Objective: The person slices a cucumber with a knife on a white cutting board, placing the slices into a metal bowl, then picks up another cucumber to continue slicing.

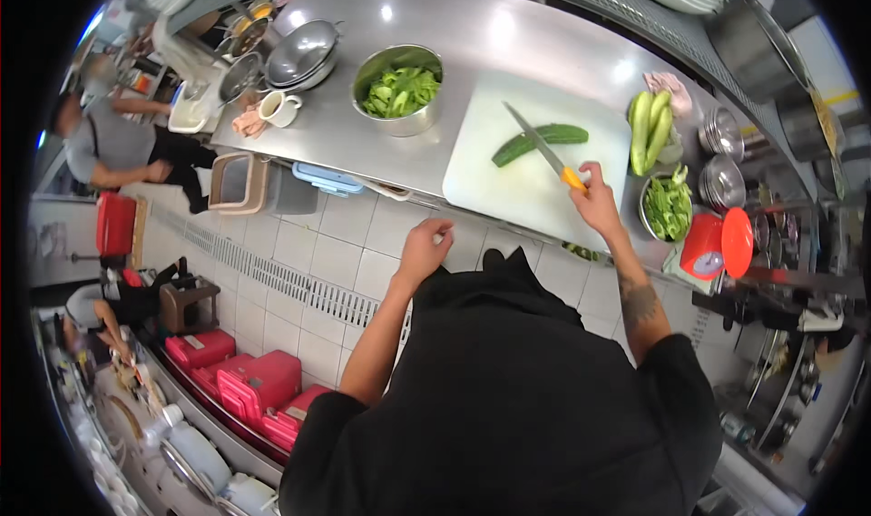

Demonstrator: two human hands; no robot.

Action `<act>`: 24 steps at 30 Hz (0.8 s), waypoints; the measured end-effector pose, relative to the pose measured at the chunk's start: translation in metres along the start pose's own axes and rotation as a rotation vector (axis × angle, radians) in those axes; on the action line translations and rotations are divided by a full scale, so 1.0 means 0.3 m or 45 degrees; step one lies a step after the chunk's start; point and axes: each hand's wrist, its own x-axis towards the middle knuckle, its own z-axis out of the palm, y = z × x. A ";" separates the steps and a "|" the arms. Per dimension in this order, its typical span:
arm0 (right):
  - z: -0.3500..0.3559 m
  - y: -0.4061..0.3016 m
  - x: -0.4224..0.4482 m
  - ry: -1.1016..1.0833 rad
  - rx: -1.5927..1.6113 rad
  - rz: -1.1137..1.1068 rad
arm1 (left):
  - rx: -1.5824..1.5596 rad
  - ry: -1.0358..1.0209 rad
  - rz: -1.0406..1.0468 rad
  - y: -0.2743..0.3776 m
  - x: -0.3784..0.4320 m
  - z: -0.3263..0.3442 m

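Note:
My right hand (593, 199) grips the yellow handle of a kitchen knife (534, 133). Its blade crosses over a dark green cucumber (516, 150) on a white cutting board (476, 175). The blade hides the cucumber's middle, so I cannot tell whether it is whole or in two pieces. My left hand (427, 249) hangs empty before the counter edge, fingers loosely bent and thumb apart. Left of the board stands a steel pot (408, 124) with cut green leafy vegetable. On the right are pale green long vegetables (648, 131) and a bowl of cut green vegetable (668, 206).
A red kitchen scale (703, 247) and stacked steel bowls (721, 182) stand at right. Colanders (303, 53) and a white mug (280, 109) sit at left. A bin (238, 182) stands by the counter. Red containers (262, 387) are behind me; two people work at left.

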 end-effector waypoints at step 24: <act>0.084 -0.133 0.015 -0.334 0.365 0.391 | 0.145 0.207 0.270 0.053 0.476 0.328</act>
